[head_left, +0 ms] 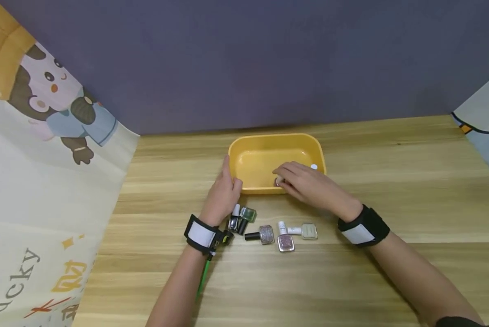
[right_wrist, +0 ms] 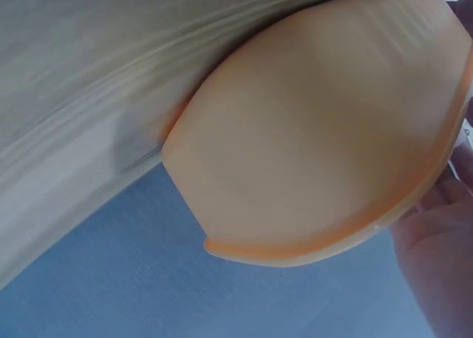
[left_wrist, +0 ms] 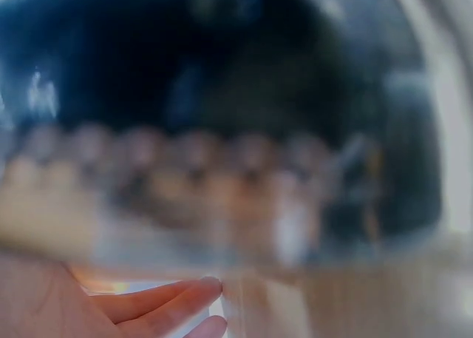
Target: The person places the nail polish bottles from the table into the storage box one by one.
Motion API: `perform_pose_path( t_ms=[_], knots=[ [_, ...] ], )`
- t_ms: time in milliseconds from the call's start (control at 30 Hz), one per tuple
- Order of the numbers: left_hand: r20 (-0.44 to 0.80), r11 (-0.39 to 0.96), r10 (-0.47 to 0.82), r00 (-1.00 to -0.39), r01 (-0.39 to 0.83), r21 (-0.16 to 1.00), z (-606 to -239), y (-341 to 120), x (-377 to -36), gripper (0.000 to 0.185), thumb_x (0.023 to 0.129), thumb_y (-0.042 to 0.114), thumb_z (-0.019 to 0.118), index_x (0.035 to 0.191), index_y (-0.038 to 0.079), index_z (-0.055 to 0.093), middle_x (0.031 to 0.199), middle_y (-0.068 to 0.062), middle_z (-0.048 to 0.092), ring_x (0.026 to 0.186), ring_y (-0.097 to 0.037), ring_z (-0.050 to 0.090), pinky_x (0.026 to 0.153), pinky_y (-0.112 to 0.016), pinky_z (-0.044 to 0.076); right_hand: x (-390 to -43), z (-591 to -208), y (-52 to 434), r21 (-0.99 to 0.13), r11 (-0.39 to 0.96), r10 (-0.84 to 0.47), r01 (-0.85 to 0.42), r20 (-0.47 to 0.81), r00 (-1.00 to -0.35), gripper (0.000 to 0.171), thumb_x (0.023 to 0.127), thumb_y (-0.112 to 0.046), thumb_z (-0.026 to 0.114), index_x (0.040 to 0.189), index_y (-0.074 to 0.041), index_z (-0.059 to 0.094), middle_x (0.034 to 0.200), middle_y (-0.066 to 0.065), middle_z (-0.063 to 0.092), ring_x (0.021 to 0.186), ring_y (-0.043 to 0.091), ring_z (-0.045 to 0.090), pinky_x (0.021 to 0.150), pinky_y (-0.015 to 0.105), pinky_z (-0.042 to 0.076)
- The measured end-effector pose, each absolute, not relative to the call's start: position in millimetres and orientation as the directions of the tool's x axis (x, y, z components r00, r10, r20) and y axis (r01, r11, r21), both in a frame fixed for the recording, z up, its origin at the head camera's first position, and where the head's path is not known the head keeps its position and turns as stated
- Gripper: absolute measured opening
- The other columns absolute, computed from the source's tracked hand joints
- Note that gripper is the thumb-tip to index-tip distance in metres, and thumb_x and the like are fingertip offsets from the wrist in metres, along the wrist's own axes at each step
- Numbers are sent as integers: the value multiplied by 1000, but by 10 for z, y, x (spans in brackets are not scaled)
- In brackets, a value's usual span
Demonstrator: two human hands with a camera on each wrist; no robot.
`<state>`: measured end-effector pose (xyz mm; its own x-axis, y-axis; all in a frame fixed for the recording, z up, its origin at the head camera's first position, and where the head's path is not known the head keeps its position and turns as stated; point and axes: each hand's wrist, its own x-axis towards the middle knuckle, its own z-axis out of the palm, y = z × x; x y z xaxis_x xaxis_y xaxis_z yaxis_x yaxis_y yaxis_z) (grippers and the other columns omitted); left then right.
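A yellow plastic basin (head_left: pixel 265 191) stands near the back of the wooden table. My left hand (head_left: pixel 222 193) holds its front left corner, thumb over the rim and fingers along the outside. In the left wrist view those fingers (left_wrist: pixel 170 305) show below a large blurred, dark glassy shape (left_wrist: pixel 222 79). Over the basin's front rim, my right hand (head_left: pixel 306 184) pinches a small nail polish bottle (head_left: pixel 278 181), mostly hidden by the fingers. A white cap (head_left: pixel 314 167) shows inside the basin at the right. The right wrist view shows the basin's outer wall (right_wrist: pixel 295 138) and the hand (right_wrist: pixel 436 242) at its rim.
In front of the basin lie a green nail polish bottle (head_left: pixel 248 214), a dark one (head_left: pixel 233 222), a silver glitter one (head_left: pixel 266 235), a pink glitter one (head_left: pixel 285 243) and a pale one (head_left: pixel 309 231). A dark blue wall (head_left: pixel 269 68) rises behind the table.
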<state>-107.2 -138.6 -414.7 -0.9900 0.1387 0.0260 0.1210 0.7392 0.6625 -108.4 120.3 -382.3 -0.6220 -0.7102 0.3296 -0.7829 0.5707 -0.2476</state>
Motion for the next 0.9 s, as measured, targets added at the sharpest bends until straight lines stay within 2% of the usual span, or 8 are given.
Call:
perform_pose_path(
  t_ms=[133,233,367,467,600,733,900],
  knots=[
    [30,736,149,-988,131,664,-4198,-1362,-1072,76,99,25,41,161,13,-2,133,-22,56,57,-19,48,55,-32,45,-1049,-3834,1262,-246,590,-702,-769,316,-639,39,94,-16,67,128,1,60,119,13,64,109,26,62,93,42,53],
    [43,735,148,-988,139,663,-4215,-1362,-1082,77,99,25,42,161,14,-3,135,-23,55,58,-19,48,57,-32,45,-1039,-3811,1291,-229,591,-699,-773,333,-633,43,93,-15,67,132,2,58,124,16,63,114,28,60,95,44,53],
    [47,737,135,-990,132,663,-4218,-1383,-1086,77,99,24,42,161,14,-2,150,-23,43,60,-19,50,58,-33,46,-1050,-3756,1289,-187,558,-704,-808,409,-581,46,89,-10,70,132,4,57,124,17,62,114,30,58,97,43,51],
    [44,734,130,-990,126,667,-4211,-1388,-1084,76,99,24,42,161,14,-2,154,-22,39,61,-20,51,58,-33,47,-1030,-3699,1268,-153,527,-706,-836,468,-531,43,88,-10,71,128,4,60,121,16,63,110,29,58,95,42,51],
    [44,732,128,-991,124,670,-4193,-1400,-1084,76,99,24,41,161,15,-2,154,-22,39,61,-20,51,57,-32,47,-935,-3620,1209,-103,496,-729,-862,490,-478,31,97,-20,60,119,1,66,113,12,67,102,27,60,90,41,52],
    [45,731,122,-991,121,672,-4175,-1413,-1086,77,99,25,41,161,16,-3,151,-22,43,60,-19,51,56,-32,47,-799,-3574,1133,-68,475,-793,-878,401,-460,25,96,-23,62,109,-2,70,104,8,69,96,23,63,87,37,54],
    [37,724,117,-992,111,681,-4154,-1380,-1058,75,98,24,41,161,13,1,152,-21,43,63,-21,52,58,-33,47,-635,-3604,1108,-134,502,-841,-855,154,-518,9,85,-15,74,86,-10,67,79,-3,62,75,12,58,70,28,54]
  ],
)
